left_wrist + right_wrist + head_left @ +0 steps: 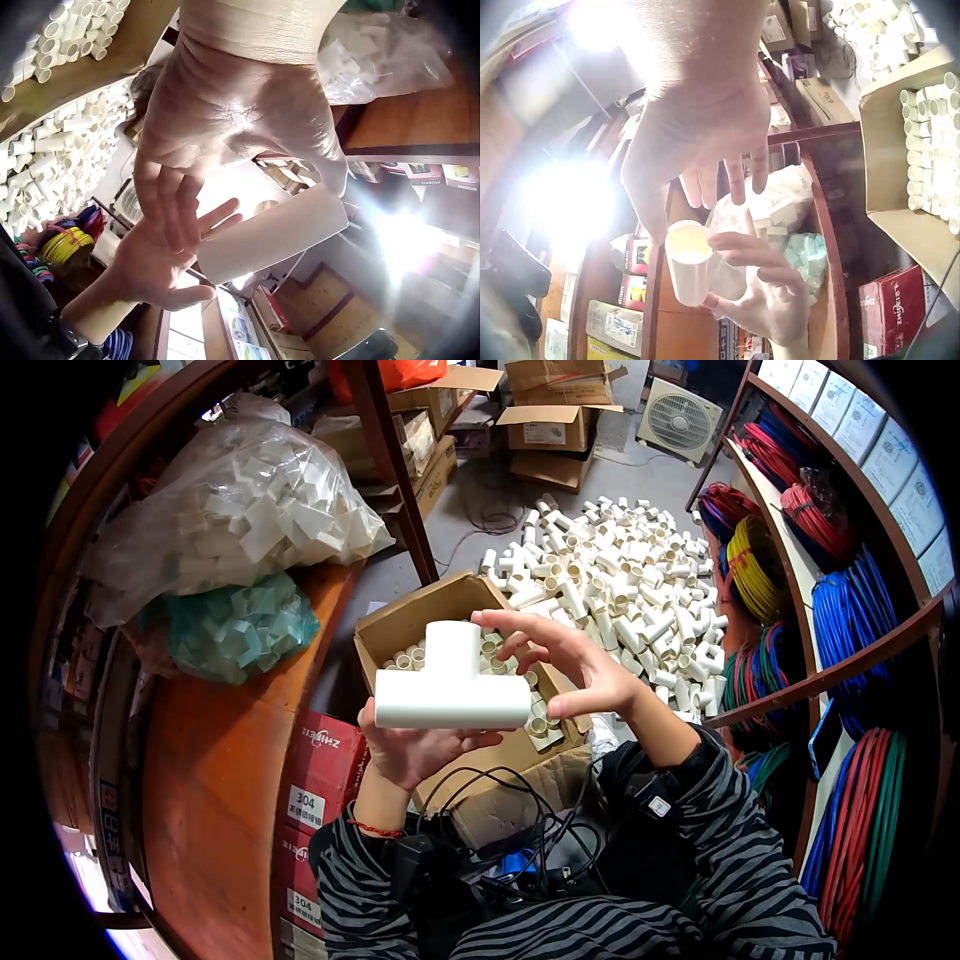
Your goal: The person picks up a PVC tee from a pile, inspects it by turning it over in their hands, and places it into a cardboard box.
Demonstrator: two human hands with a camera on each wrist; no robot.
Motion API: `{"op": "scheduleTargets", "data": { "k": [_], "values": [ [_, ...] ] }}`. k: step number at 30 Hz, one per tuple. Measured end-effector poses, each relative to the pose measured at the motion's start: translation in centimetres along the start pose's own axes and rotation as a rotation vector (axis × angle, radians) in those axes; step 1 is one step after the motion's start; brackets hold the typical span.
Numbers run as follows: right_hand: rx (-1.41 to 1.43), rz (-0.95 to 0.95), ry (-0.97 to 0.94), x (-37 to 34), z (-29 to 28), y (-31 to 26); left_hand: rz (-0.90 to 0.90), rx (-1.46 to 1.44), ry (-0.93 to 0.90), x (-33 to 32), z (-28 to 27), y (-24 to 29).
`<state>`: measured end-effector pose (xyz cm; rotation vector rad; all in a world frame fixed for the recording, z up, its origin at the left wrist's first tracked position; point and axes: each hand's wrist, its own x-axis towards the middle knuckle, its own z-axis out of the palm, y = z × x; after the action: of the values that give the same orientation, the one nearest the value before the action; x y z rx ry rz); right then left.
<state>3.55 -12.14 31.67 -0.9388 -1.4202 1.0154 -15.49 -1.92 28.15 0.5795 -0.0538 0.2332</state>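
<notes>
A white plastic pipe tee (455, 700) is held up before the person's chest, its branch pointing away in the head view. The left hand (415, 755) grips it from below; in the left wrist view its thumb lies at one end of the tee (274, 236) and its fingers near the other. Beside the tee's right end, the right hand (590, 670) is spread with bent fingers and grips nothing. Behind the tee stands an open cardboard box (395, 615) with rows of white fittings (930, 150) inside, partly hidden by the tee and hands.
A big pile of loose white fittings (620, 580) covers the floor beyond the box. Wire coils (755, 575) fill the right shelves. Bags of white pieces (270, 500) lie on the left wooden shelf (220, 760). Red boxes (325, 760) stand beside it. Black cables (520, 790) loop near the lap.
</notes>
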Motion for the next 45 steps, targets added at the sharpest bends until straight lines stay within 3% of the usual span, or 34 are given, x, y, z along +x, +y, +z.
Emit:
{"op": "scheduleTargets", "data": {
  "k": [14, 21, 27, 31, 38, 45],
  "values": [
    [-0.130, 0.002, 0.104, -0.3, 0.4, 0.5, -0.079, 0.052, 0.013, 0.1, 0.2, -0.7],
    [-0.031, -0.013, 0.130, -0.3, 0.3, 1.0, -0.103, 0.009, -0.028, 0.3, 0.5, -0.8],
    [0.156, 0.090, 0.166, -0.4, 0.3, 1.2, -0.252, 0.116, -0.079, 0.9, 1.3, 0.1],
    [0.361, 0.165, 0.179, -0.5, 0.2, 1.2, -0.182, 0.206, -0.004, 0.7, 1.1, -0.2],
    [0.645, 0.197, 0.226, -0.8, -0.6, 2.0, 0.001, 0.245, 0.289, 0.9, 0.7, 0.6],
    [0.866, 0.361, 0.232, -1.1, -0.8, 2.8, -0.117, 0.281, 0.371, 0.8, 0.0, 0.8]
  ]
}}
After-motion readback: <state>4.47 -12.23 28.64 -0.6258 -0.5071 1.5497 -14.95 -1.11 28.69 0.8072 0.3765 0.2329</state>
